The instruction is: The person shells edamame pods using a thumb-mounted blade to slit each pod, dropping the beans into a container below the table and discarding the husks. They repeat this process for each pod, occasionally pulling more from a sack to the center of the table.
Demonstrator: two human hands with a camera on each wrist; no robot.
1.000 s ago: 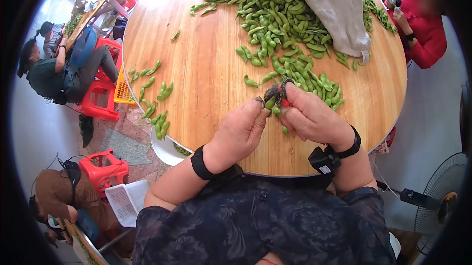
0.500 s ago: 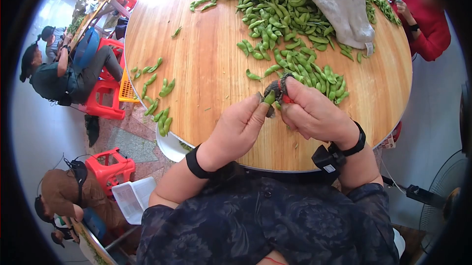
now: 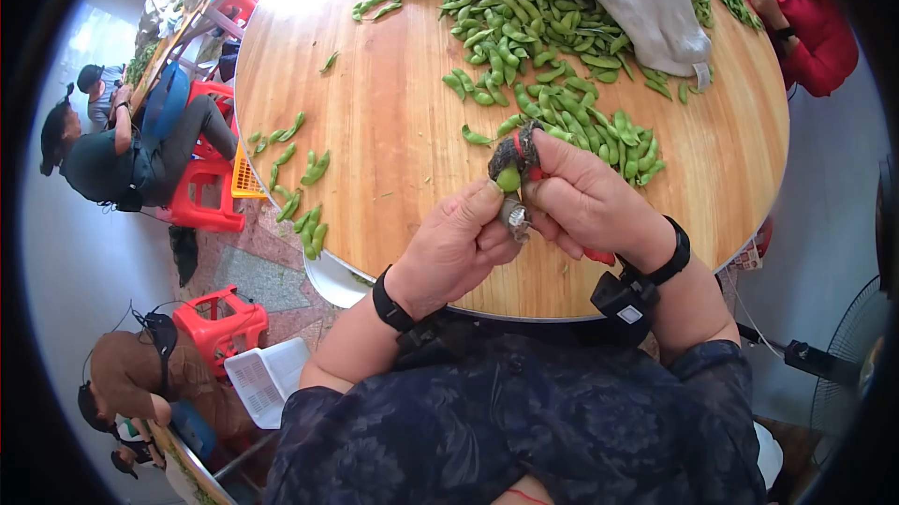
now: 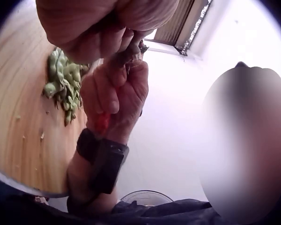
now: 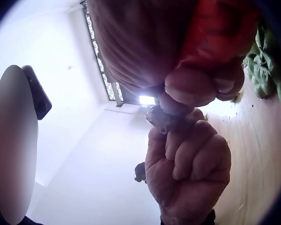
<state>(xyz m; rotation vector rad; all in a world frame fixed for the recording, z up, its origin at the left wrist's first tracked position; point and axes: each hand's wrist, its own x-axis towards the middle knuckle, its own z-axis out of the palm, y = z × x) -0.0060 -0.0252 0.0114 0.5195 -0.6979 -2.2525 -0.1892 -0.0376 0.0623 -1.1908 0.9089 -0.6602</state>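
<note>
Near the table's front edge my two hands meet. My left hand pinches a green soybean pod between thumb and fingers. My right hand has curled fingers around a smooth red thing, seen close in the right wrist view; most of it is hidden and I cannot tell its kind. A dark, rough wrapping with a red band sits at the right fingertips, against the pod. Just below the pod, a grey piece with a shiny end shows between the hands.
A large heap of soybean pods lies at the back, partly under a white cloth. Smaller groups of pods lie beyond my hands and at left. A white basin is below the left edge; a fan stands at right.
Both hands have turned and come closer, with the pod shifting slightly to the left and up. The grey piece and a red end below the right hand now show.
</note>
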